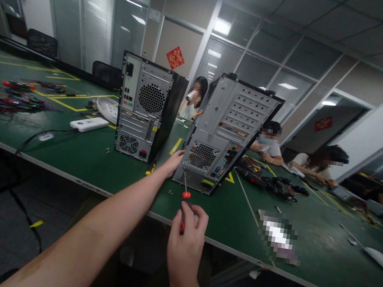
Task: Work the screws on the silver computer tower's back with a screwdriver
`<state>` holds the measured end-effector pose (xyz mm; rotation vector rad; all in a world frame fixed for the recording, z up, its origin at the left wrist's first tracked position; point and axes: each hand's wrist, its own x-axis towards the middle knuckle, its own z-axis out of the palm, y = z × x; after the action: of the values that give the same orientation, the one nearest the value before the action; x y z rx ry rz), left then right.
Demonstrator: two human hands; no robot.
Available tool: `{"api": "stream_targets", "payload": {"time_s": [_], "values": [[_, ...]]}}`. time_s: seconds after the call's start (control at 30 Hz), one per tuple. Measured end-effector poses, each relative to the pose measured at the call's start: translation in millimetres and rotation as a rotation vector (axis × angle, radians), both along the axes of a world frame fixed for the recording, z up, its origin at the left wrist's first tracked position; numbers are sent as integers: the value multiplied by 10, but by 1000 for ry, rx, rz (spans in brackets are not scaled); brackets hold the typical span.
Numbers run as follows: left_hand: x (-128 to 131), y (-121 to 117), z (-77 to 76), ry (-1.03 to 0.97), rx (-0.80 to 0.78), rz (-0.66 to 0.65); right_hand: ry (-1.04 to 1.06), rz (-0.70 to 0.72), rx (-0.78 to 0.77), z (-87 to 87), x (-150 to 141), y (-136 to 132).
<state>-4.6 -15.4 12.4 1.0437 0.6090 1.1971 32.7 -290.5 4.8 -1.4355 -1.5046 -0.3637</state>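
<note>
At bottom centre my right hand (188, 230) curls round a screwdriver (186, 195), likely screws (170, 192) lie loose just left, and my left hand (174, 161), its fingers mostly hidden, touches the desktop tower (224, 134) at centre, rear panel (217, 133) in place, so the screw work seems only partway.

- Right computer case (216, 123): dull, perforated metal back
- Screwdriver (186, 195): red-and-black plastic handle — metal shaft
- Left computer case (141, 111): grey metal back
- Table (80, 157): smooth — faintly glossy
- Power strip (89, 124): smooth white plastic
</note>
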Motion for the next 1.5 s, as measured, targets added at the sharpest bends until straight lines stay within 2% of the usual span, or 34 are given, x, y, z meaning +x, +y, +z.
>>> {"api": "stream_targets", "payload": {"time_s": [0.2, 0.43, 0.63, 0.83, 1.07, 1.3, 1.5], "values": [[8, 16, -8, -1, -8, 1, -17, -23, -22, 4, -6, 11], [1, 4, 8, -1, 8, -11, -196, -170, -110, 151, -73, 14], [13, -6, 19, 3, -2, 8, -119, -211, -103, 216, -131, 40], [8, -11, 15, 5, -3, 3, 13, -157, -155, 267, -119, 16], [4, -17, 15, 7, -1, 1, -18, -109, -159, 285, -166, 11], [9, 2, -2, 3, 20, 2, 64, -138, -179, 302, -85, 38], [19, 16, -22, 0, 20, 9, -31, -44, -133, 286, -100, 5]]}}
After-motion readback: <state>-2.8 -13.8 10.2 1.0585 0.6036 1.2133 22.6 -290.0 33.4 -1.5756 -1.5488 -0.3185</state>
